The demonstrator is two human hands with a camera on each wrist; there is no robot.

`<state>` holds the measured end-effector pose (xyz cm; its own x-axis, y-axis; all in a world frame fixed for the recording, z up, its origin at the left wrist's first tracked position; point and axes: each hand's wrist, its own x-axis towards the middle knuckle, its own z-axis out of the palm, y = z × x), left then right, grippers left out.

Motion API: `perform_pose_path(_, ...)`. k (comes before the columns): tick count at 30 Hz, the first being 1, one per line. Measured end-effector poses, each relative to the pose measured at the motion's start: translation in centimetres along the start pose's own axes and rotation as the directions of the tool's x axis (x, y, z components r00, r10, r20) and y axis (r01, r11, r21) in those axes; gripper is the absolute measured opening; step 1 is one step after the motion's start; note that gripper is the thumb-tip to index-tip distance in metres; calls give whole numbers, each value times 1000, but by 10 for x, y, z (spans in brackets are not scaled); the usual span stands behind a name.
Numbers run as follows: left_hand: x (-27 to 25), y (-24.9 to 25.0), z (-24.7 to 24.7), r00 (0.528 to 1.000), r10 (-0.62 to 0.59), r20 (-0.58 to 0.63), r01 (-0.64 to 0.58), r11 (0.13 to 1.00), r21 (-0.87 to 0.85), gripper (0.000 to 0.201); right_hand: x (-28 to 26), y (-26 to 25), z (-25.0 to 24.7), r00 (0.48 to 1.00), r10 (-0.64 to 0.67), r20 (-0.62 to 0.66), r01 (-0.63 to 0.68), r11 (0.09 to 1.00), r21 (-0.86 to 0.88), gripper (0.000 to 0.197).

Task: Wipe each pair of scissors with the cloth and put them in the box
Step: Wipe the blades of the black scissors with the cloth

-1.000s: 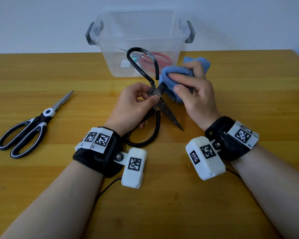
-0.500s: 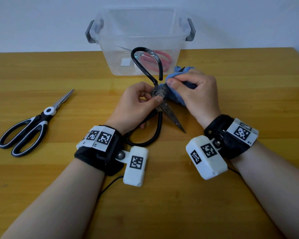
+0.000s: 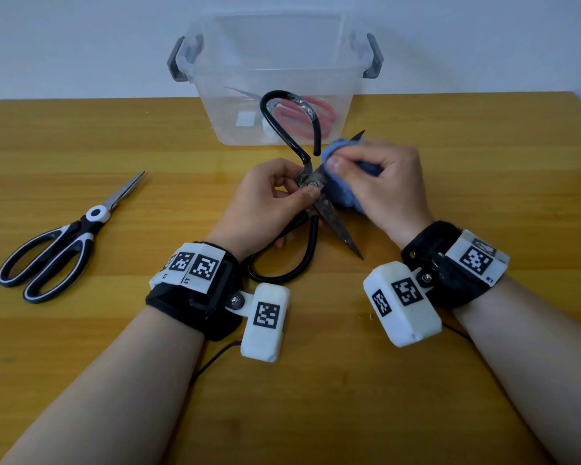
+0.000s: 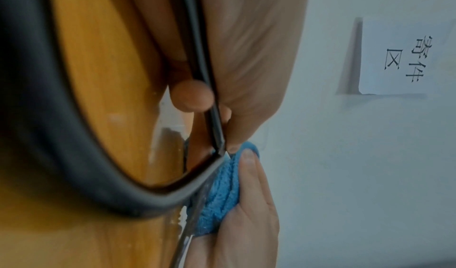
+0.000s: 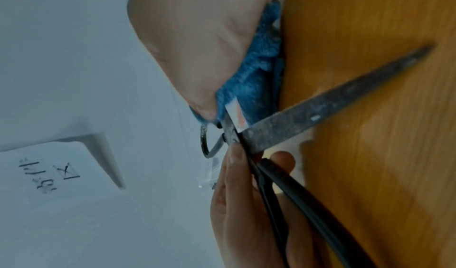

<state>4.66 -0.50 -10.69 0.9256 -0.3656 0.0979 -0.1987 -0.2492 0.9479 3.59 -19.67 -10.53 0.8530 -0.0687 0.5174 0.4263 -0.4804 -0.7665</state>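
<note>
Shears (image 3: 319, 203), spread: pivot pinched by left hand (image 3: 265, 203); far blade, pointing boxward (image 3: 275, 78), clasped through cloth (image 3: 341, 193) by right hand (image 3: 383, 186).

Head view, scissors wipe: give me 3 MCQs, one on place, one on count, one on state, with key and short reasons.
1. Where do the black-and-white scissors lie?
A. in the box
B. on the table, left of the hands
C. under the cloth

2. How many pairs of scissors are outside the box?
A. one
B. two
C. three

3. What state are the black scissors in?
A. blades spread open
B. blades closed
C. lying untouched

Key:
1 B: the black-and-white scissors rest on the table, apart from both hands.
2 B: those, plus the black scissors held at the pivot by the left hand; the red-handled pair is inside the box.
3 A: one blade points toward the person, the other is wrapped in the blue cloth pinched by the right hand.
</note>
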Motion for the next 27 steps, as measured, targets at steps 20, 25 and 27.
perform_pose_path(20, -1, 4, 1, 1000, -12, 5, 12, 999, 39, 11, 5, -2, -7, 979, 148, -138, -146, 989, 27, 10)
perform_pose_path(25, 0, 3, 0, 999, 1, -40, 0, 1000, 26, 10, -1, -13, 3, 989, 80, 125, -83, 996, 23, 5)
perform_pose_path(27, -1, 3, -1, 999, 6, -36, -5, 1000, 14, 10, 1, -14, 2, 986, 119, 117, -127, 990, 61, 6)
